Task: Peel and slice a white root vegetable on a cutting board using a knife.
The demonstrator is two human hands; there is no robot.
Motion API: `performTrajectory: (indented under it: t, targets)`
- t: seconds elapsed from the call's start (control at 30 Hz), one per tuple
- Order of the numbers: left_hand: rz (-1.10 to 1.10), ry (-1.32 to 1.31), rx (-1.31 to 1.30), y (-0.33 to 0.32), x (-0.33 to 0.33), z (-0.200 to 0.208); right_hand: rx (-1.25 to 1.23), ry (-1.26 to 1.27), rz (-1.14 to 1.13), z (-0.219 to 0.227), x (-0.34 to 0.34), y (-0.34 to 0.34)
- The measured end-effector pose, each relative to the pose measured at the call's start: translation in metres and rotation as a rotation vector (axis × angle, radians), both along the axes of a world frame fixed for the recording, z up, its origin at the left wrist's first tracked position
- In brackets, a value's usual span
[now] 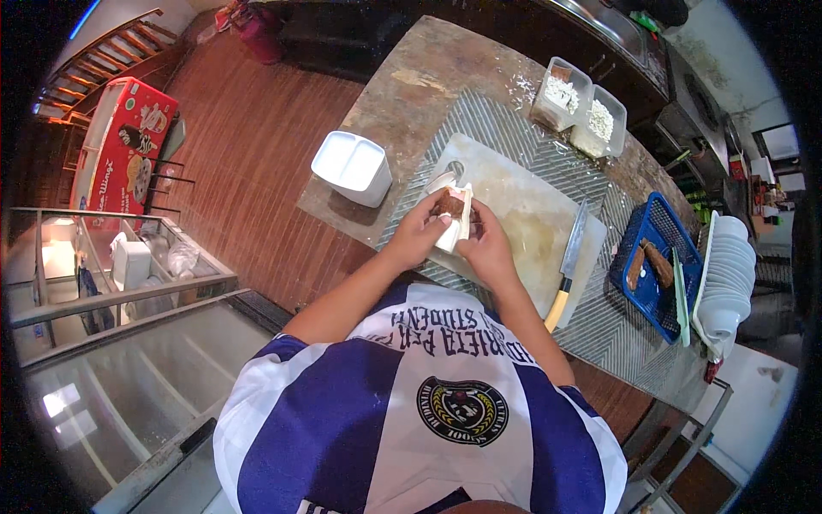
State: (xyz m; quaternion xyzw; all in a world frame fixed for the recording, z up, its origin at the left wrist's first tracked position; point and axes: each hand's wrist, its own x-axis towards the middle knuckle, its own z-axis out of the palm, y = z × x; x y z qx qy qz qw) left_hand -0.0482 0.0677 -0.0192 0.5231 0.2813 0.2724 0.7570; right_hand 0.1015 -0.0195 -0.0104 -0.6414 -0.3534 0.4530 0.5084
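Note:
Both hands meet over the near left edge of a pale cutting board (522,197). Between them is a piece of root that looks like cassava (451,206), with rough brown skin, a pinkish layer and white flesh. My left hand (418,231) grips its left side, the thumb lying across the front. My right hand (488,247) closes on its right side; some fingertips are hidden behind the piece. Just beyond the hands lies a curled pale strip (440,182) beside a small shiny metal thing (455,169). A knife (573,248) with a yellowish handle rests on the board's right side.
A white rectangular container (353,167) stands left of the board. Two clear tubs (591,128) of small white pieces sit at the far edge. At right, a blue basket (638,287) holds brown roots, beside stacked white bowls (726,270). A striped mat (479,116) underlies the board.

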Motion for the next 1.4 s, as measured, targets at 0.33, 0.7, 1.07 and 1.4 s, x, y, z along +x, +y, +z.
performTrajectory:
  t: [0.33, 0.7, 1.07, 1.4]
  targets:
    - [0.019, -0.042, -0.015, 0.001, 0.006, -0.007, 0.135, 0.008, -0.144, -0.013, -0.003, -0.002]
    - [-0.015, -0.091, -0.08, 0.0, 0.005, -0.009, 0.083, -0.067, -0.214, 0.001, -0.001, 0.005]
    - [0.133, -0.213, -0.321, -0.003, 0.007, -0.005, 0.172, -0.074, -0.087, -0.004, -0.002, 0.0]
    - [0.087, -0.129, -0.206, -0.001, 0.01, 0.007, 0.088, -0.132, -0.093, 0.009, -0.009, -0.01]
